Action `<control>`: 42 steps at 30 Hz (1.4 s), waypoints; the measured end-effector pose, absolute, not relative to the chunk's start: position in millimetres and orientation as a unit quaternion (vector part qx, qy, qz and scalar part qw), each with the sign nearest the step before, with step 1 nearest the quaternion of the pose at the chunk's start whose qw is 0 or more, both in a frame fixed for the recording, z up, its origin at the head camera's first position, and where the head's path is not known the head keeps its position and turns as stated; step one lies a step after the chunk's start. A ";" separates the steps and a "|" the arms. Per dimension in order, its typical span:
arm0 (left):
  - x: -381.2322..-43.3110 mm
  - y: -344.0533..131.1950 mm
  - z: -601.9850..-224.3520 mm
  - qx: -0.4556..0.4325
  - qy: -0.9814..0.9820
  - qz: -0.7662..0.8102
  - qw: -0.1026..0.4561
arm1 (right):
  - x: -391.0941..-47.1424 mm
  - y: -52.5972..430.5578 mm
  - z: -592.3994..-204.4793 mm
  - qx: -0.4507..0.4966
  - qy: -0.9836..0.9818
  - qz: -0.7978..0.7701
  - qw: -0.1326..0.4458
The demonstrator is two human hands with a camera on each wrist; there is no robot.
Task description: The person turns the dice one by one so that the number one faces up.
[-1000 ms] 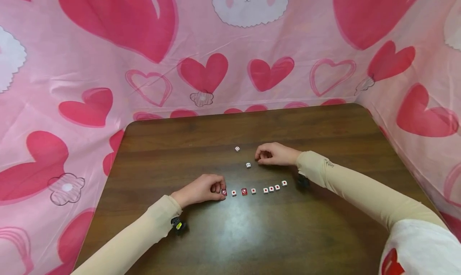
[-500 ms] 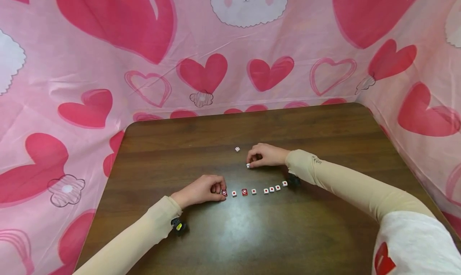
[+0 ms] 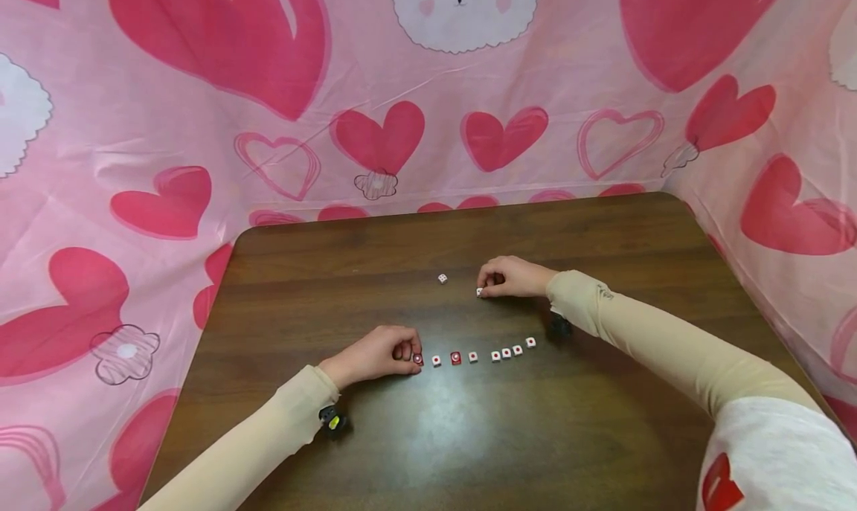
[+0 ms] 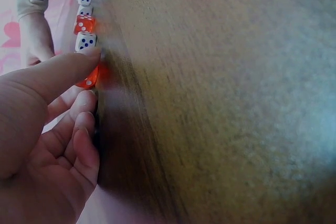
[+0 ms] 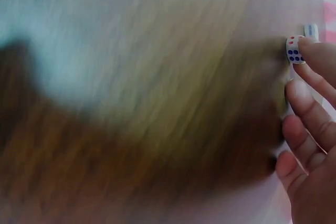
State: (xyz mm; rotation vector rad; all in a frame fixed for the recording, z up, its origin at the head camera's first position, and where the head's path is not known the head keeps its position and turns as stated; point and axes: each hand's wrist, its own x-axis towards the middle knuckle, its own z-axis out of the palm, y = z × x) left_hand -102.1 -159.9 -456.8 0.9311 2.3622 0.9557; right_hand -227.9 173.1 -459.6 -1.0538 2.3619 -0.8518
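Note:
My left hand [image 3: 375, 351] pinches a clear red die [image 3: 418, 359] at the left end of a row of dice on the table. In the left wrist view the thumb partly covers this red die [image 4: 89, 81]. Farther back, my right hand [image 3: 518, 277] holds a white die [image 3: 479, 292] between thumb and fingers. The right wrist view shows red and blue pips on that white die [image 5: 293, 53]. Beside my left hand, the row continues with a white die [image 3: 437, 361], a second red die [image 3: 456, 358] and several white dice, each with a large red dot on top.
One loose white die [image 3: 443, 279] lies behind the row, left of my right hand. The brown wooden table [image 3: 321, 265] has a rounded back edge. Pink cloth [image 3: 288, 72] printed with hearts hangs behind it and along both sides.
My right hand reached left to a white die, took hold of it, and moved it back and to the right. My left hand has stayed at the red die.

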 end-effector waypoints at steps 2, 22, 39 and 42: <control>-101.9 -160.3 -457.4 0.334 0.851 0.345 0.214 | -230.0 177.8 -460.4 -0.356 0.851 -0.319 0.215; -101.7 -162.0 -457.7 0.336 0.850 0.352 0.203 | -225.6 179.9 -470.3 -0.351 0.855 -0.327 0.198; -102.3 -162.9 -456.8 0.330 0.848 0.357 0.212 | -229.0 184.8 -475.0 -0.336 0.856 -0.341 0.195; -102.2 -162.6 -456.8 0.328 0.849 0.355 0.213 | -229.1 185.6 -473.9 -0.329 0.855 -0.345 0.205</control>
